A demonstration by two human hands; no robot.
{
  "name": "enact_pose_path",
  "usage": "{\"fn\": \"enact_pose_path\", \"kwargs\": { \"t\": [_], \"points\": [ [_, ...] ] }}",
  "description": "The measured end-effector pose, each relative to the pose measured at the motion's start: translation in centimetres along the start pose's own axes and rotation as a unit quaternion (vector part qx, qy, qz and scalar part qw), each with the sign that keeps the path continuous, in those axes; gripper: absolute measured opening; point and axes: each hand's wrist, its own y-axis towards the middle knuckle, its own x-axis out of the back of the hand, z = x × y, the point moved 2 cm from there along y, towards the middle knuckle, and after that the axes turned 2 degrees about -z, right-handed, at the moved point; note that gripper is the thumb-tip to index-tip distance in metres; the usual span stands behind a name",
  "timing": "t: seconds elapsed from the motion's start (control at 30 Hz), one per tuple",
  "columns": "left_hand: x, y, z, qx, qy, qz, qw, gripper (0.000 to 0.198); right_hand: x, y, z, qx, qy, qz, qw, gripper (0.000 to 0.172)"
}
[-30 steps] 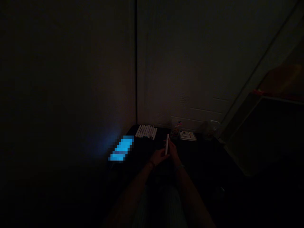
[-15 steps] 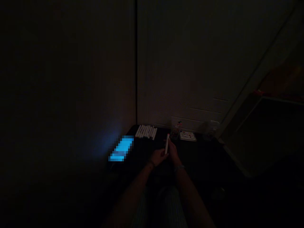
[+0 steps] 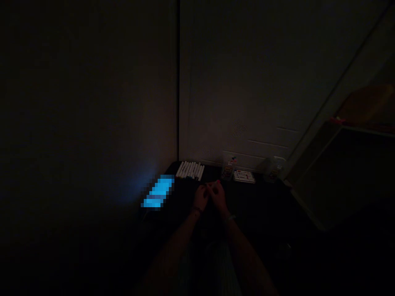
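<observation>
A white marker with a red end (image 3: 218, 181) is between my two hands, mostly hidden by the fingers. My right hand (image 3: 218, 197) is closed around it near the red end. My left hand (image 3: 201, 197) is closed at its other end, fingertips close to those of the right. Beyond my left hand, several white markers (image 3: 189, 170) lie side by side in a row on the dark tabletop (image 3: 253, 205). Past my right hand stand a clear package (image 3: 228, 167) and a small stack of white markers (image 3: 244, 176). The scene is very dark, so finger details are faint.
A glowing blue screen (image 3: 159, 192), pixelated, lies at the table's left edge. Another clear package (image 3: 275, 167) stands at the back right. A wall (image 3: 231, 82) rises behind the table. A dark framed panel (image 3: 348, 172) leans on the right.
The marker has turned from upright to lying nearly sideways between my hands. My left hand has moved up and slightly left, and my right hand has shifted a little left.
</observation>
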Motion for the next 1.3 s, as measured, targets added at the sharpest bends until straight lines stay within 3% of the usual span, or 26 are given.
{"fn": "enact_pose_path", "kwargs": {
  "t": [0.2, 0.33, 0.77, 1.3],
  "points": [
    [0.2, -0.1, 0.0, 0.061, -0.036, -0.005, 0.997, 0.027, -0.2, -0.5, 1.2, 0.073, -0.116, 0.063, 0.989, 0.023],
    [0.2, -0.2, -0.1, 0.057, -0.066, 0.002, 0.996, 0.024, -0.2, -0.5, 1.5, 0.090, -0.136, 0.073, 0.984, 0.026],
    [0.2, -0.1, 0.1, 0.055, -0.068, -0.006, 0.996, 0.024, 0.1, -0.6, 1.2, 0.076, -0.135, 0.042, 0.987, 0.025],
    [0.0, 0.1, -0.1, 0.042, -0.061, 0.015, 0.997, 0.027, 0.1, -0.7, 0.7, 0.084, -0.130, 0.051, 0.987, 0.019]
  ]
}}
